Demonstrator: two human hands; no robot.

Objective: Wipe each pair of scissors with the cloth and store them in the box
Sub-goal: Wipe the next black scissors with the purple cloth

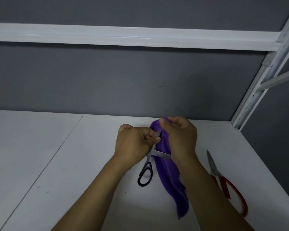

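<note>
**A:** How was the wiping best done at that point?

**B:** The pair of black-handled steel scissors (145, 174) was held spread open. Each blade was therefore best drawn through a fold of the long purple cloth (167, 177), from pivot to tip, with the cutting edge turned away from the skin. Both faces were to be covered before the blades were closed.

**A:** And how were the hands placed?

**B:** The left hand (135, 144) was raised just above the white desk (73, 164). Its fingers (155, 139) were curled tightly round the scissors near the pivot, and one handle loop was left hanging free below. The right hand (180, 139) was set just beside it, knuckles up. Its fingers (173, 120) were closed in a pinch on the top of the cloth, which was draped against the upper blade. The rest of the cloth was trailed down under the right forearm.

**A:** Where were the other things?

**B:** A pair of red-handled scissors (227, 184) was laid flat on the desk to the right, near its edge, touched by neither hand. The box was not seen anywhere in view, so it could not be told where the wiped pair would be stored.
</note>
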